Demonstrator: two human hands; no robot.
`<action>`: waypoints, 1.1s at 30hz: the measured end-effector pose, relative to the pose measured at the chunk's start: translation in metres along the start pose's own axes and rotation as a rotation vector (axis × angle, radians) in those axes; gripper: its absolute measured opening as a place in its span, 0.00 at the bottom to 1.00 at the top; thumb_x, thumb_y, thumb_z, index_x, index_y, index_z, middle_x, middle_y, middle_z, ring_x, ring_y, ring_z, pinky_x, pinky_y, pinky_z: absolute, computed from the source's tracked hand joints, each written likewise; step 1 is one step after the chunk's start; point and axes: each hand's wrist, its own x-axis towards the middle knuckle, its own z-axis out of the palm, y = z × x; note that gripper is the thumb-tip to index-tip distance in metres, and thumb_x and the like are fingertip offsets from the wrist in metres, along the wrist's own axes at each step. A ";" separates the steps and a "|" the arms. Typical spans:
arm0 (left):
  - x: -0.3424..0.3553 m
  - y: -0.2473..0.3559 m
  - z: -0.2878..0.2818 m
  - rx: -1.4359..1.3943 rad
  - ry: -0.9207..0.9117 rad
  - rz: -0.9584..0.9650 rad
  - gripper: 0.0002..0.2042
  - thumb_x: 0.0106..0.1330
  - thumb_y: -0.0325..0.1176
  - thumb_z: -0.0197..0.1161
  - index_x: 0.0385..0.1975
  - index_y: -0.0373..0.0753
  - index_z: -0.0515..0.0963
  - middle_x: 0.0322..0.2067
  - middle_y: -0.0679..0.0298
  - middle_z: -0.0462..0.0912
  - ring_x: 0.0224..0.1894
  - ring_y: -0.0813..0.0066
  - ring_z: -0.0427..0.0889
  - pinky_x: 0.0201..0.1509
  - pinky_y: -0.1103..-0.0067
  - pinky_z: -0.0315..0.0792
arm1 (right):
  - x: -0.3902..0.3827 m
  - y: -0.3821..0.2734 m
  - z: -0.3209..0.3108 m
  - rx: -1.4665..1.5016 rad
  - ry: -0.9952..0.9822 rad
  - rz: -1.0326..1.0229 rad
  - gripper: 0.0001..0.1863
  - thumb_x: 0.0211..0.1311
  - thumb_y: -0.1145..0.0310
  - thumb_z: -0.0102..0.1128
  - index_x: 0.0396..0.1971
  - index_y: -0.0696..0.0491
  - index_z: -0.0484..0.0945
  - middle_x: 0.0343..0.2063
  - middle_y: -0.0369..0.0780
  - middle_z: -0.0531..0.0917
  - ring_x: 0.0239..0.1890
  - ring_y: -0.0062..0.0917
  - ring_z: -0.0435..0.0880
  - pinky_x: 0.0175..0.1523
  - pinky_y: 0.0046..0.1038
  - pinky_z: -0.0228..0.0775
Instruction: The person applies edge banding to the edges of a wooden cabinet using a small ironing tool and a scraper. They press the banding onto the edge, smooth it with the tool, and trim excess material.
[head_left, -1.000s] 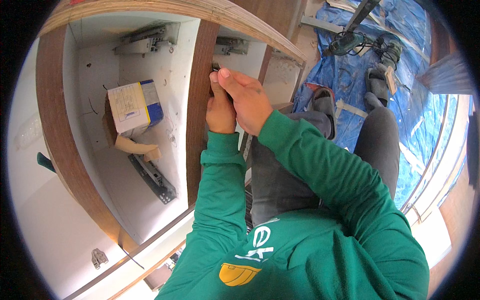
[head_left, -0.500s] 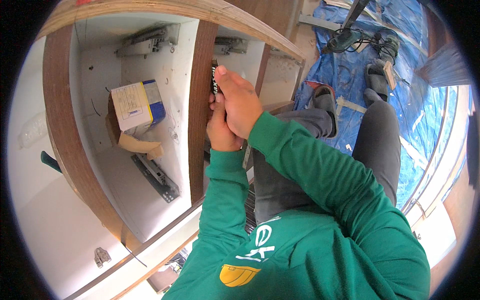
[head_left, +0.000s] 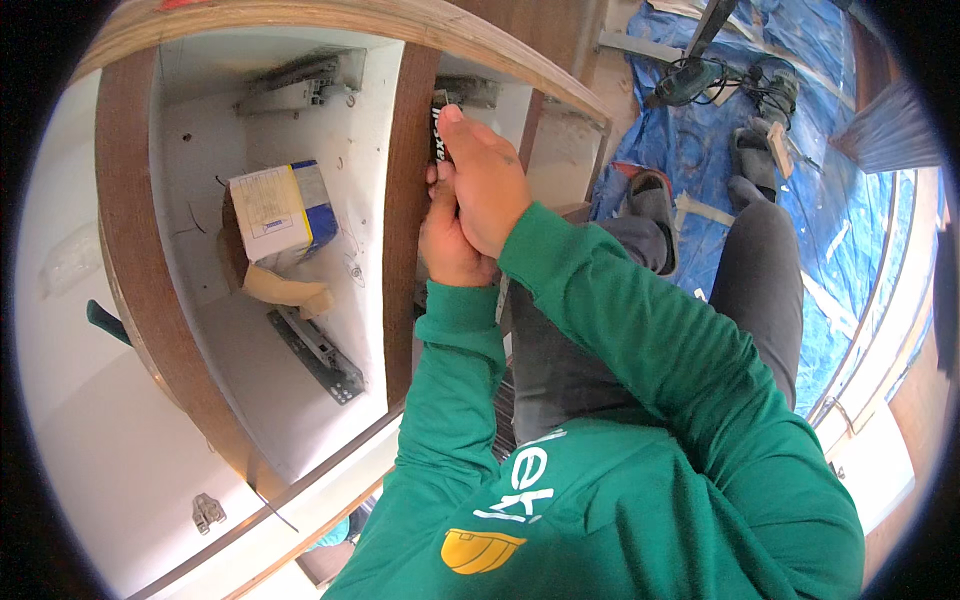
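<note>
Both hands are closed together at the dark wooden upright (head_left: 405, 230) of an open cabinet. A slim black tool with white lettering (head_left: 438, 135) and a pale tip juts up from the grip; its lower part is hidden, so its exact kind is unclear. My right hand (head_left: 488, 190) wraps over it, with the thumb stretched along its upper end. Below and partly beneath the right hand, my left hand (head_left: 453, 245) is also wrapped round, its fingers at the tool's lower part.
In the left compartment sit a torn white, blue and yellow carton (head_left: 280, 215) and a metal drawer runner (head_left: 315, 355). More runners (head_left: 305, 85) line the walls above. A hinge (head_left: 208, 513) lies on the white panel. Corded power tools (head_left: 685, 82) rest on blue sheeting (head_left: 700, 160) at the right.
Both hands have shifted slightly up and right in view, still clasped round the black tool. More of its pale tip shows. The cabinet has also moved a little right in the picture.
</note>
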 end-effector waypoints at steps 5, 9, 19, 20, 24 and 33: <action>-0.010 -0.009 0.002 0.027 0.065 0.068 0.12 0.77 0.38 0.51 0.55 0.44 0.71 0.49 0.66 0.79 0.51 0.72 0.79 0.56 0.73 0.73 | -0.009 0.002 -0.009 -0.094 -0.065 0.010 0.23 0.75 0.49 0.47 0.31 0.55 0.76 0.25 0.35 0.76 0.28 0.19 0.72 0.35 0.25 0.68; -0.018 -0.013 0.004 0.059 0.058 0.144 0.13 0.76 0.38 0.51 0.56 0.44 0.70 0.50 0.67 0.78 0.52 0.73 0.78 0.57 0.73 0.72 | -0.014 0.011 -0.014 -0.040 -0.108 0.035 0.25 0.76 0.48 0.46 0.29 0.55 0.75 0.24 0.35 0.75 0.27 0.18 0.71 0.33 0.23 0.66; -0.006 -0.018 -0.006 -0.051 -0.074 0.052 0.14 0.76 0.39 0.51 0.57 0.44 0.70 0.52 0.68 0.77 0.54 0.73 0.77 0.58 0.73 0.72 | -0.011 0.007 -0.018 -0.154 -0.074 -0.008 0.27 0.75 0.46 0.45 0.27 0.56 0.75 0.22 0.36 0.75 0.26 0.19 0.70 0.33 0.24 0.65; -0.005 -0.019 -0.007 -0.042 -0.043 0.074 0.14 0.77 0.39 0.51 0.57 0.44 0.70 0.53 0.67 0.77 0.54 0.72 0.77 0.58 0.73 0.71 | -0.011 0.006 -0.018 -0.189 -0.068 0.032 0.27 0.75 0.46 0.45 0.27 0.56 0.75 0.23 0.36 0.75 0.26 0.20 0.70 0.33 0.24 0.66; -0.001 -0.021 -0.006 0.012 0.027 0.103 0.15 0.77 0.39 0.49 0.59 0.43 0.70 0.53 0.67 0.77 0.55 0.72 0.77 0.60 0.74 0.70 | -0.005 0.006 -0.018 -0.210 -0.098 -0.077 0.28 0.76 0.46 0.44 0.26 0.56 0.74 0.22 0.36 0.75 0.26 0.20 0.71 0.34 0.25 0.66; 0.003 -0.022 0.000 0.038 0.031 0.139 0.16 0.78 0.39 0.49 0.59 0.40 0.70 0.53 0.64 0.77 0.54 0.72 0.78 0.58 0.74 0.72 | -0.003 0.012 -0.021 -0.211 -0.080 -0.120 0.27 0.76 0.48 0.45 0.28 0.57 0.77 0.23 0.36 0.77 0.26 0.20 0.72 0.35 0.24 0.66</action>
